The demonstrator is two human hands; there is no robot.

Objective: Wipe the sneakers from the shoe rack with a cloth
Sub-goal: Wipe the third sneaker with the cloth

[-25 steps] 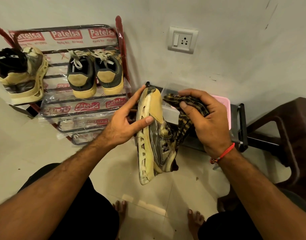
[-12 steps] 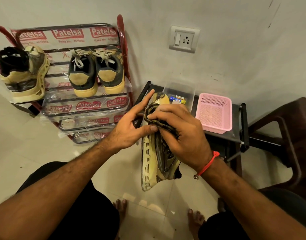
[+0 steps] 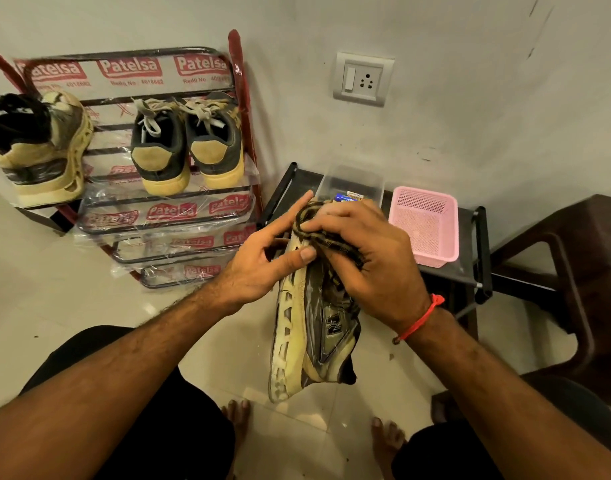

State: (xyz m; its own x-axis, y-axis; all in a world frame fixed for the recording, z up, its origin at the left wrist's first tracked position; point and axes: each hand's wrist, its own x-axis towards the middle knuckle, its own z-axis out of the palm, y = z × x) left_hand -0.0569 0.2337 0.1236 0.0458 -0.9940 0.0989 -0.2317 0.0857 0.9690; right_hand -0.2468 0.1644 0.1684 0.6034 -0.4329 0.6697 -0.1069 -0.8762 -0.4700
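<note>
A worn yellow-and-grey sneaker (image 3: 314,327) hangs on its side in mid-air, sole to the left, toe pointing away from me. My left hand (image 3: 262,258) grips its sole near the toe, thumb across the edge. My right hand (image 3: 362,261) holds a striped black-and-yellow cloth (image 3: 317,233) bunched against the sneaker's toe and upper. The matching sneaker (image 3: 40,150) sits on the shoe rack (image 3: 165,223) at the left. A dark pair with tan heels (image 3: 186,150) stands beside it on the same shelf.
A low black table (image 3: 470,268) behind my hands carries a pink mesh basket (image 3: 425,226) and a clear plastic box (image 3: 352,185). A dark brown plastic chair (image 3: 574,271) stands at the right. A wall socket (image 3: 362,79) is above. My bare feet are on the tiled floor.
My right hand brought the cloth from the right of the sneaker onto its toe and now rubs there. The pink basket came into view. My left hand kept its hold.
</note>
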